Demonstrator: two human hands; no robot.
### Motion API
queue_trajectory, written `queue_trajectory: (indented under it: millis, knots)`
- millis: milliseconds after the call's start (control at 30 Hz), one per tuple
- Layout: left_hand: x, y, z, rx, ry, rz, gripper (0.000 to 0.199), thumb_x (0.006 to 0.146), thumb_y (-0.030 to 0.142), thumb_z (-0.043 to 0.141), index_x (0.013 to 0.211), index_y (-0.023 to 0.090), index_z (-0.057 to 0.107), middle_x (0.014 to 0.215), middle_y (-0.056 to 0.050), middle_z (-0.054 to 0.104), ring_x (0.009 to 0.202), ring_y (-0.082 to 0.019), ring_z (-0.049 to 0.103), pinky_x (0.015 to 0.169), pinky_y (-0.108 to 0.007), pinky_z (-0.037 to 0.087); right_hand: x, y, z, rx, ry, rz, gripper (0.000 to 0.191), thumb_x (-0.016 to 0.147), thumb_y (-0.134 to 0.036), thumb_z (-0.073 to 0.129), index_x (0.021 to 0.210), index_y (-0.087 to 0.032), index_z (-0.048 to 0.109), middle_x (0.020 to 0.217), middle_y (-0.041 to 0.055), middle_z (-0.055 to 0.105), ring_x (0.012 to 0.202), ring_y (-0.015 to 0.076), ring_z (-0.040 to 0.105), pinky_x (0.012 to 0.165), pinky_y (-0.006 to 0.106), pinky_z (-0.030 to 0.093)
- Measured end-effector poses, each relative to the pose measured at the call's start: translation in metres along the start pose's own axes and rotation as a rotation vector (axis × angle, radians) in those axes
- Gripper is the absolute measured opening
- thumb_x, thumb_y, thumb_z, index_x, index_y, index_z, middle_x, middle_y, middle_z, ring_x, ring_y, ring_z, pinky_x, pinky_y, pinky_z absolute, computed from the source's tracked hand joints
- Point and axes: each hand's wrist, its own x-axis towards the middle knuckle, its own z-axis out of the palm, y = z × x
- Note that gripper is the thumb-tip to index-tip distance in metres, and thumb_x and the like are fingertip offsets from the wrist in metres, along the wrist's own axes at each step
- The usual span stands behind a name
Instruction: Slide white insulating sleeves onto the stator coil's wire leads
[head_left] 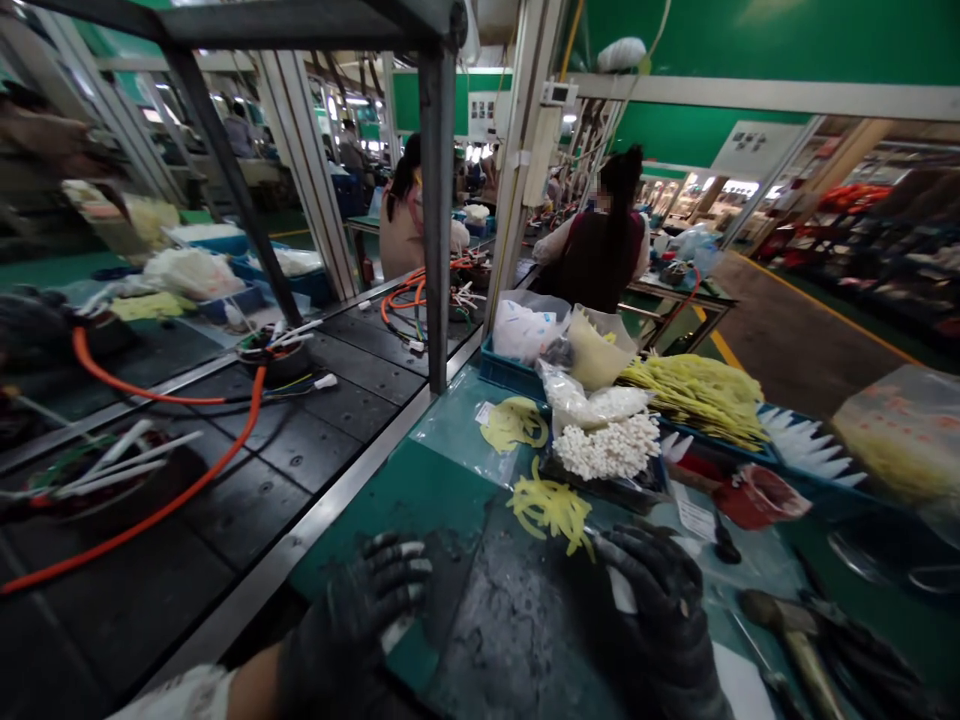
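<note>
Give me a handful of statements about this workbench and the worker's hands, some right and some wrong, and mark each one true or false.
1. Both hands, the left hand and the right hand, wear dark gloves. True.
2. The right hand grips the hammer. False: the hammer lies on the bench to the right of that hand, untouched.
3. A loose bunch of yellow strips lies on the bench just beyond the hands. True.
4. The cable on the black conveyor is blue. False: it is orange.
5. A pile of small white pieces sits beyond the yellow strips. True.
6. The two co-workers farther along face the camera. False: both have their backs to it.
</note>
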Motion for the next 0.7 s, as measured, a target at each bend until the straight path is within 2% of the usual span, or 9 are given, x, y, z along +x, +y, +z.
queue_trajectory:
  millis: [200,300,400,500,700]
  knots:
    - [-0.004,-0.002,0.0,0.033,-0.061,0.025,0.022,0.097,0.011,0.068,0.114,0.025,0.07,0.119,-0.001,0.085,0.129,-0.015,0.074,0.128,-0.033,0.044,-0.002,0.003,0.001,0.028,-0.019,0.001,0.039,0.095,-0.014,0.055,0.129,-0.023,0.071,0.12,0.0105,0.079,0.112,0.0324,0.075,0.098,0.053,0.058]
    - [0.0,0.002,0.0,0.036,-0.05,-0.019,0.024,0.094,0.011,0.07,0.113,0.025,0.07,0.116,0.0,0.085,0.125,-0.015,0.076,0.123,-0.033,0.049,0.006,0.004,-0.002,0.003,-0.009,-0.055,0.033,0.097,-0.016,0.055,0.124,-0.02,0.073,0.117,0.0116,0.079,0.109,0.0321,0.075,0.094,0.051,0.058]
    - [0.002,0.006,0.001,0.017,-0.026,-0.042,0.024,0.096,0.011,0.068,0.115,0.026,0.07,0.116,0.0,0.085,0.125,-0.015,0.075,0.123,-0.032,0.048,0.014,0.005,-0.004,-0.031,0.013,-0.147,0.028,0.098,-0.017,0.056,0.119,-0.017,0.073,0.111,0.012,0.08,0.102,0.0307,0.077,0.09,0.049,0.059]
    - [0.004,0.009,0.001,0.012,-0.001,-0.044,0.021,0.099,0.014,0.066,0.116,0.026,0.07,0.116,0.001,0.085,0.125,-0.015,0.075,0.124,-0.033,0.047,0.016,0.008,-0.006,-0.034,0.013,-0.156,0.026,0.098,-0.017,0.058,0.119,-0.018,0.073,0.108,0.0111,0.081,0.099,0.0304,0.079,0.086,0.048,0.061]
    - [0.004,0.006,0.002,0.019,-0.022,-0.026,0.016,0.101,0.018,0.063,0.115,0.024,0.068,0.115,0.0,0.085,0.127,-0.016,0.073,0.126,-0.033,0.042,0.017,0.019,-0.01,-0.061,-0.014,-0.202,0.026,0.098,-0.024,0.059,0.12,-0.022,0.072,0.105,0.0102,0.083,0.093,0.0311,0.083,0.08,0.045,0.064]
